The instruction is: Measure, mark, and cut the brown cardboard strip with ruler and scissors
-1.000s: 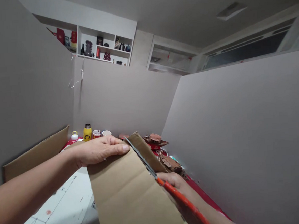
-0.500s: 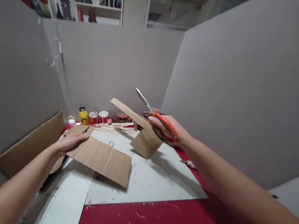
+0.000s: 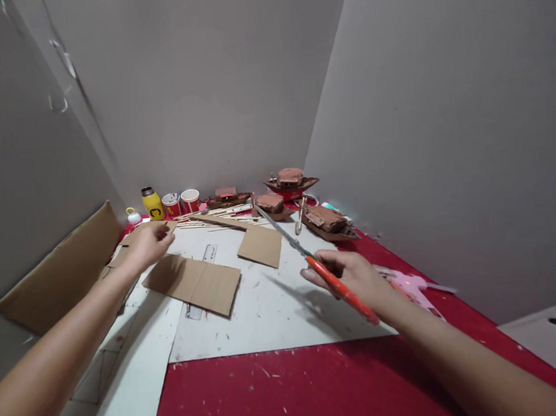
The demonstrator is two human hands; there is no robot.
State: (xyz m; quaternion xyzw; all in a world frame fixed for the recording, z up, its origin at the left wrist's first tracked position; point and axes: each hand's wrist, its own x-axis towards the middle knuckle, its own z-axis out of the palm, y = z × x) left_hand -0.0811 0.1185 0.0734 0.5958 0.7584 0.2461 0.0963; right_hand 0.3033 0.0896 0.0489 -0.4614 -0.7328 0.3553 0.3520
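My right hand (image 3: 345,273) is closed around orange-handled scissors (image 3: 329,280), whose blades point up and away to the left over the board. My left hand (image 3: 151,244) holds nothing that I can see; its fingers are bent, with the thumb apart. It hovers over the back left, close to a thin dark pen-like stick (image 3: 166,225) on a flat cardboard piece (image 3: 140,229). Just in front of that hand lies a creased cardboard rectangle (image 3: 200,285), with a ruler (image 3: 210,253) partly under it. A squarish cardboard piece (image 3: 261,245) and a long cardboard strip (image 3: 220,221) lie farther back.
Several brown model boats (image 3: 328,220) stand along the back and right. A yellow bottle (image 3: 152,204), paper cups (image 3: 190,201) and thin wooden sticks (image 3: 203,219) are at the back. A pink glue gun (image 3: 417,287) lies at right. A large cardboard sheet (image 3: 65,265) leans at left.
My left hand has let go of the creased cardboard, which now lies on the board. The right hand has released the strip and squarish piece and moved nearer, keeping the scissors. The view has tilted down.
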